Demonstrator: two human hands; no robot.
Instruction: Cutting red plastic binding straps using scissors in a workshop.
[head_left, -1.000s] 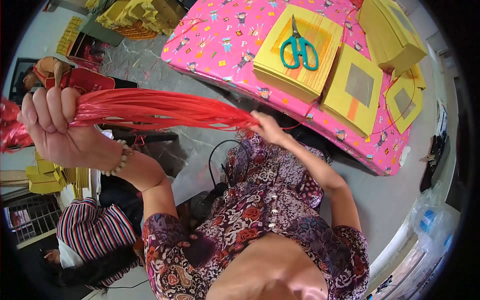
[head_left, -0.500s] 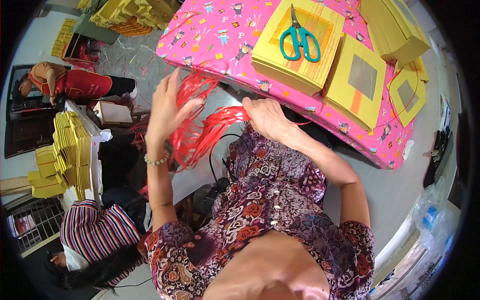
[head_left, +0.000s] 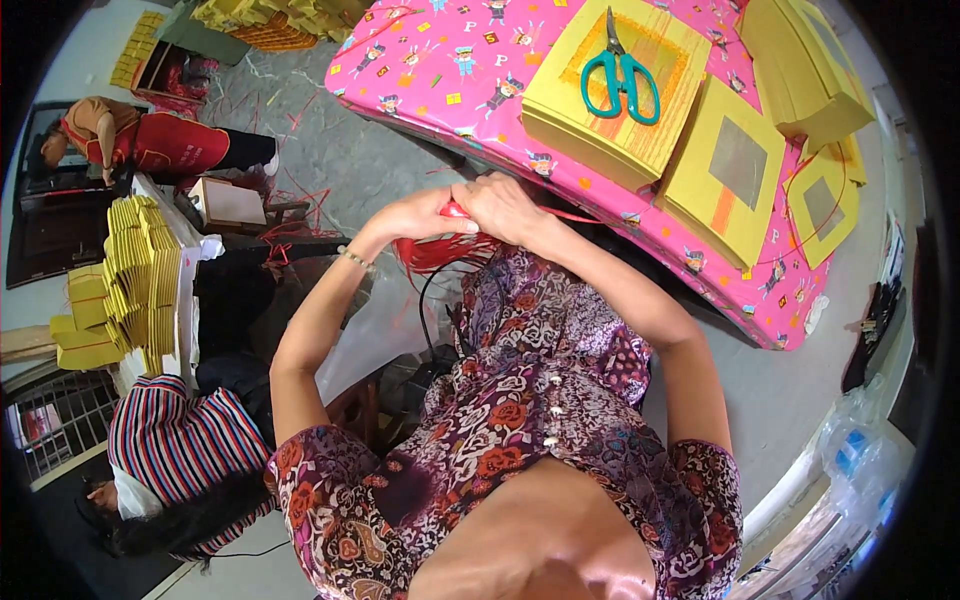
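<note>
A bundle of thin red plastic strips (head_left: 440,252) hangs below my hands, in front of the table's near edge. My left hand (head_left: 418,217) is closed round the bundle, its thumb along the red top. Right against it, my right hand (head_left: 500,208) grips the same strips, and a few red ends trail rightward past the wrist. The fingertips of both hands are partly hidden. Green-handled scissors (head_left: 618,90) lie on a stack of yellow cardboard pieces (head_left: 605,150) beyond my right hand.
A pink patterned table (head_left: 440,100) bears more yellow cardboard pieces (head_left: 715,205) with grey windows. At left, a person in a red apron (head_left: 180,140) and one in a striped top (head_left: 185,440) are near a pile of folded yellow cardboard (head_left: 145,275). Red scraps litter the floor.
My left hand came from raised and spread over the loose strips to closed on the bundle beside my right hand. The strips, fanned out before, now hang gathered lower down.
</note>
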